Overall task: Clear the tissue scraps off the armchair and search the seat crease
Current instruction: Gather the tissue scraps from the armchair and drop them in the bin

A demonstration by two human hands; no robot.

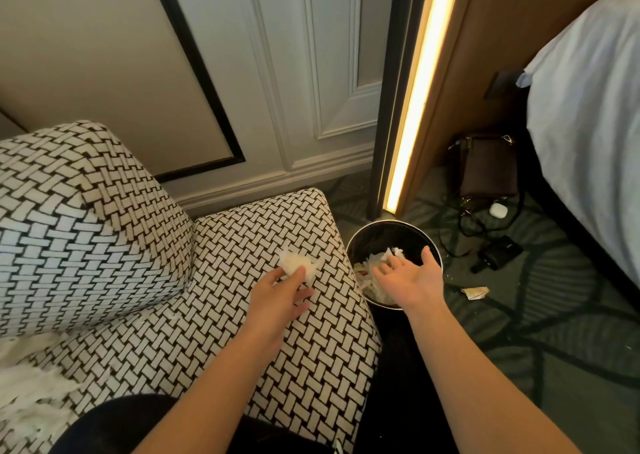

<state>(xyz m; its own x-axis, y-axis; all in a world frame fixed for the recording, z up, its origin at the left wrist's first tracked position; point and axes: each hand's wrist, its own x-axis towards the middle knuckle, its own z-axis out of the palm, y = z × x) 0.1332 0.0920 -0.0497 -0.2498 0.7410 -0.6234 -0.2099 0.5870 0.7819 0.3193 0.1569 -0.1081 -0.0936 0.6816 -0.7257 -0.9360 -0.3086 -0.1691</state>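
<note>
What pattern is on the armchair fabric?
The armchair has a black-and-white basket-weave pattern, white bricks outlined in black, seen clearly in the head view.

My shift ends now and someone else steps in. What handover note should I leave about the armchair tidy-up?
Left hand: pinches a tissue wad above the armchair.
Right hand: open, palm up, over the bin.
Done: tissue pieces lie in the bin.
Left: drop this wad in, collect the loose scraps at the chair's lower left, then search the seat crease.
</note>
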